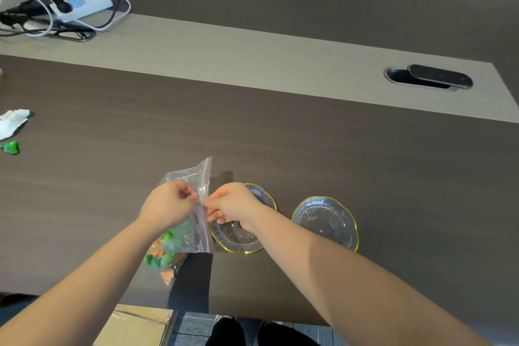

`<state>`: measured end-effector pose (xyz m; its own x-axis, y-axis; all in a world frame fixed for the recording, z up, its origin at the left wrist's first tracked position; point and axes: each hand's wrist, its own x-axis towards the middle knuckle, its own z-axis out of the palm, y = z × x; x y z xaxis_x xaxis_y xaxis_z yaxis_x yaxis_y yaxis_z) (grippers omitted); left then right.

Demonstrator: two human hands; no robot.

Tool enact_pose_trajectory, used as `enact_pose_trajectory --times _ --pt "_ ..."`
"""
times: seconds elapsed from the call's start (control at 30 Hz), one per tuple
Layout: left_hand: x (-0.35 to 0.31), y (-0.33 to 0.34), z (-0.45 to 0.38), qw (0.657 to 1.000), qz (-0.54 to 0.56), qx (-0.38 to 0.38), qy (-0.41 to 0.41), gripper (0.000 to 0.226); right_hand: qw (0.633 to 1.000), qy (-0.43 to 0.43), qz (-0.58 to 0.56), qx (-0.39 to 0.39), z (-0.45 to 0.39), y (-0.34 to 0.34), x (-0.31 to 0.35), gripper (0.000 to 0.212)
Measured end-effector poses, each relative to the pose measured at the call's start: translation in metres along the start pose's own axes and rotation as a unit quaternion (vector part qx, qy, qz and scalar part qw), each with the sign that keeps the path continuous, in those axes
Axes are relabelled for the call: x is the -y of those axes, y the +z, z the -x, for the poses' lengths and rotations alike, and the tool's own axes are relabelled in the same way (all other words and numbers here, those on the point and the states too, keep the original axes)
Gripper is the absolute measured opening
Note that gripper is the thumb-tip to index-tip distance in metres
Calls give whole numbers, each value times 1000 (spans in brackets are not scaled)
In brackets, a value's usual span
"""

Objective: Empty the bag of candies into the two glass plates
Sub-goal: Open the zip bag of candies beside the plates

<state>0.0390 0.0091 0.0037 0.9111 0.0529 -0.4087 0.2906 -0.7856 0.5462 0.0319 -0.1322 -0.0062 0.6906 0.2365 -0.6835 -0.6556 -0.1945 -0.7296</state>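
A clear zip bag (193, 177) hangs above the dark table, with green and orange candies (168, 250) bunched at its lower end. My left hand (168, 202) pinches one side of the bag's top strip, and my right hand (233, 202) pinches the other side. Both hands meet at the strip. Two clear glass plates with gold rims sit on the table. The left plate (238, 241) lies partly under my right hand and holds nothing. The right plate (325, 222) stands apart to the right, also bare.
A power strip with tangled cables (75, 0) lies at the far left. A crumpled white tissue (12, 122) and a green wrapper (11, 146) sit at the left edge. A cable hatch (429, 78) is at the back right. A cardboard box (134, 326) stands below the table's front edge.
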Motion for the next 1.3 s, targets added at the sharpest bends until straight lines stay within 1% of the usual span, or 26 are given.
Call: enact_pose_trajectory --times 0.1,0.17,0.23,0.27,0.33,0.4,0.5,0.6,0.63,0.7,0.73,0.8,0.87,0.97,1.07,1.17,1.23,1.3 --pt "-3 -1 0 999 -39 1 11 16 990 -27 131 -41 5 1 11 26" --pt "-5 -3 1 999 -44 -2 16 17 967 -67 233 -82 6 2 17 27" --pt "-7 -6 1 999 -44 -3 26 17 952 -104 274 -89 7 4 22 22" --pt "-7 -7 1 999 -39 -2 33 17 952 -117 271 -83 8 4 24 19" --pt "-7 -9 2 999 -16 -4 41 18 964 -125 225 -73 11 3 24 20" --pt "-5 -11 2 999 15 -3 41 18 980 -115 147 -61 14 4 22 23" --pt "-4 -15 3 998 56 12 34 15 992 -95 72 -41 17 5 17 16" --pt "-5 -17 5 992 119 -22 31 9 995 -89 32 -25 17 3 19 17" --pt "-6 -17 7 986 161 -27 20 13 995 -93 26 -28 17 3 20 19" --pt "-11 -17 10 969 247 -5 -9 24 994 -100 34 -38 16 4 22 21" --pt "-13 -16 12 965 263 7 -17 30 993 -103 42 -42 15 5 22 22" --pt "-15 -15 13 967 255 11 -20 34 992 -106 49 -51 13 8 20 27" --pt "-14 -14 13 968 251 16 -25 32 992 -105 41 -53 13 11 17 27" --pt "-11 -15 12 966 255 30 -27 28 994 -100 -8 -52 12 14 11 24" --pt "-11 -18 12 969 242 45 -13 30 993 -93 -59 -35 13 14 6 24" --pt "-11 -20 14 988 151 16 33 37 988 -85 -131 -10 15 11 4 27" --pt "-13 -19 13 994 82 -2 67 36 988 -81 -133 -15 15 12 7 30" --pt "-13 -17 11 996 31 -12 88 33 990 -74 -111 -44 14 12 12 33"
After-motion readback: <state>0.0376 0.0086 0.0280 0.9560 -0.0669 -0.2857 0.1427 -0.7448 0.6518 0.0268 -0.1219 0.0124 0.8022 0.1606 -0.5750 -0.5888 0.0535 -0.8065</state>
